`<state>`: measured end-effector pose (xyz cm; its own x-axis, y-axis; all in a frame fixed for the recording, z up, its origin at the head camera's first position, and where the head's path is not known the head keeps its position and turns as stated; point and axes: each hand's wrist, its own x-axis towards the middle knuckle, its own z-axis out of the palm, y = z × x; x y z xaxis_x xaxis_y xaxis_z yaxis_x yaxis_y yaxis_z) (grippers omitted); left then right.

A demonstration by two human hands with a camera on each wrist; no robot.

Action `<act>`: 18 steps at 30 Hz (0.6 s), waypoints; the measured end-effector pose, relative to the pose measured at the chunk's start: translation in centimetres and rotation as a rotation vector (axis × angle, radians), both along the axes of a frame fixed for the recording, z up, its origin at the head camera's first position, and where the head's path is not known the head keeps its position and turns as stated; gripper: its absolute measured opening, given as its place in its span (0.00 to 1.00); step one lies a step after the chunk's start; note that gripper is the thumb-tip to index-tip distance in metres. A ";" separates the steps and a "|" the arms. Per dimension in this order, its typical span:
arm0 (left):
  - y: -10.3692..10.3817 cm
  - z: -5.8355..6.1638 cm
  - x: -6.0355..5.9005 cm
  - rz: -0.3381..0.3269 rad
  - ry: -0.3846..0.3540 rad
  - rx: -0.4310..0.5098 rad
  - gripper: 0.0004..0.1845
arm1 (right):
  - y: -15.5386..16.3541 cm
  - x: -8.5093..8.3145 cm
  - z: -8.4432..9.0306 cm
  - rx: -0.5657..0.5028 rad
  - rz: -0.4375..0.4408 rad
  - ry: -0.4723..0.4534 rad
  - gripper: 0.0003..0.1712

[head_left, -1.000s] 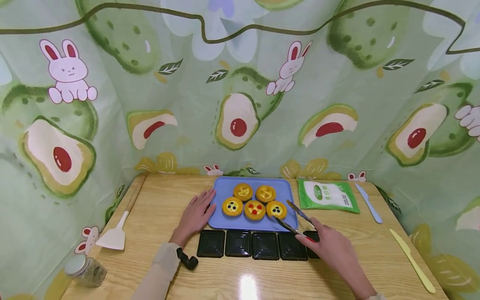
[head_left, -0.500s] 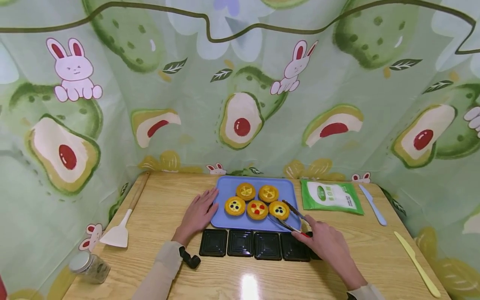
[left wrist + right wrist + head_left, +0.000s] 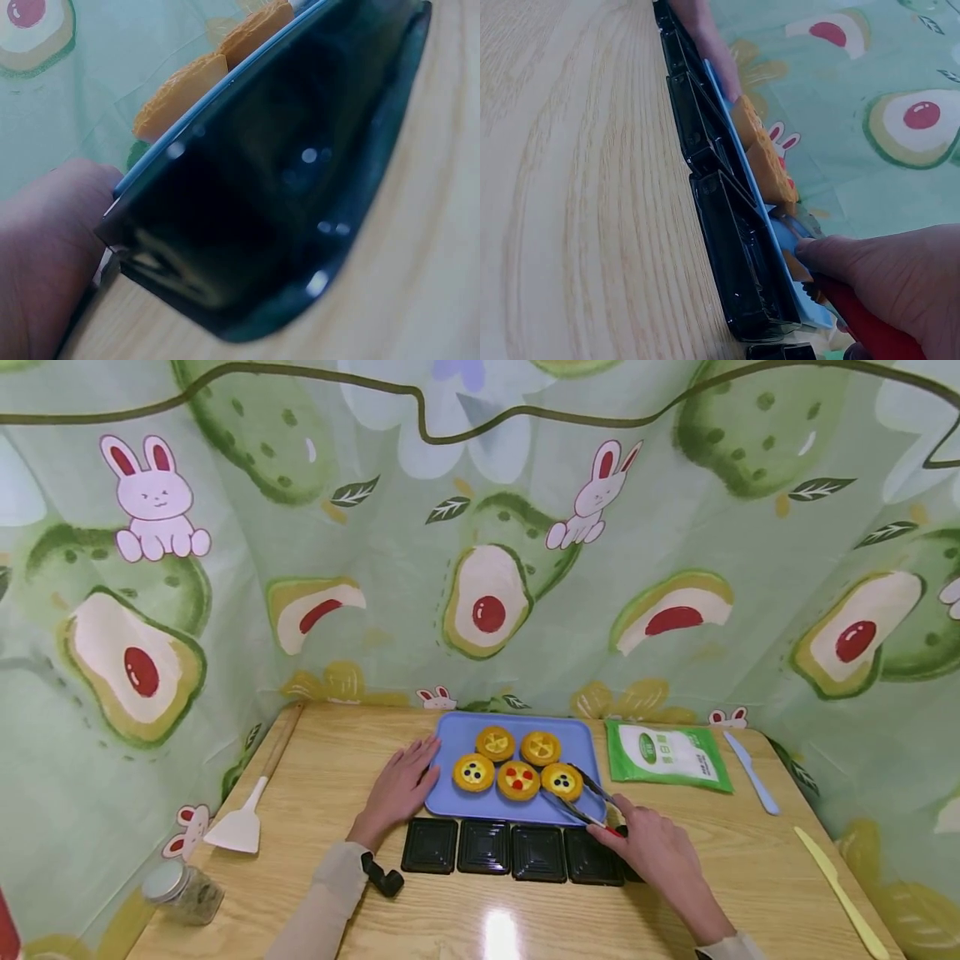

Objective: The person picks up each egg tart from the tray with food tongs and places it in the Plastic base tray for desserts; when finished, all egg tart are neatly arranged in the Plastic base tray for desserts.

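Two hands on wood table [image 3: 337, 760], avocado cloth behind: left [image 3: 395, 792] flat w/ fingers straight, right [image 3: 651, 847] gripping tongs [image 3: 581, 802].

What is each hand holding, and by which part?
The right hand grips the tongs at their red handle end; the left hand holds nothing, resting against the blue tray.

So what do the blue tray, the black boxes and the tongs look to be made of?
Tray: seemingly plastic, matte pale blue, with a smooth rolled rim. Black boxes: likely thin moulded plastic, glossy, with bright glints in the left wrist view. Tongs: dark slim arms, probably metal, with a red piece in the right hand, perhaps plastic or silicone; finish too small to judge.
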<state>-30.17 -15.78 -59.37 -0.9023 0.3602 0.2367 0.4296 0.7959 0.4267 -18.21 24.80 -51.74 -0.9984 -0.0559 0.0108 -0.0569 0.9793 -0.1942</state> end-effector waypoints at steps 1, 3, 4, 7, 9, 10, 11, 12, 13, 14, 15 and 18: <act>0.0 0.0 0.0 0.000 -0.002 -0.002 0.31 | -0.1 0.0 0.0 0.001 0.003 0.006 0.44; -0.1 0.1 0.0 0.004 -0.012 -0.012 0.32 | -0.1 0.0 0.0 0.005 0.009 0.015 0.43; -0.1 0.0 0.0 0.005 -0.013 -0.014 0.32 | -0.1 0.1 0.0 0.008 0.012 0.016 0.43; -0.1 0.0 0.0 0.011 -0.026 -0.031 0.32 | 0.0 0.1 0.0 0.018 0.012 0.009 0.42; -0.1 0.1 -0.1 0.014 -0.025 -0.038 0.32 | 0.0 0.1 0.0 0.016 0.011 0.006 0.42; -0.1 0.0 -0.1 0.013 -0.020 -0.037 0.32 | 0.1 0.1 0.0 0.017 0.008 0.004 0.42; -0.1 0.0 -0.1 0.013 -0.016 -0.033 0.32 | 0.1 0.2 0.0 0.015 0.009 0.007 0.41; 0.0 0.1 -0.1 0.012 -0.012 -0.025 0.32 | 0.1 0.3 0.0 0.011 0.010 0.012 0.41; 0.0 0.1 -0.1 0.011 -0.005 -0.019 0.32 | 0.2 0.3 0.1 0.005 0.011 0.015 0.41; 0.0 0.1 -0.1 0.010 -0.001 -0.014 0.32 | 0.2 0.4 0.1 0.001 0.011 0.020 0.41; 0.0 0.1 -0.1 0.010 0.004 -0.011 0.32 | 0.2 0.5 0.1 -0.003 0.012 0.025 0.41; 0.0 0.0 -0.1 0.009 0.006 -0.013 0.32 | 0.3 0.8 0.3 -0.012 0.007 0.036 0.41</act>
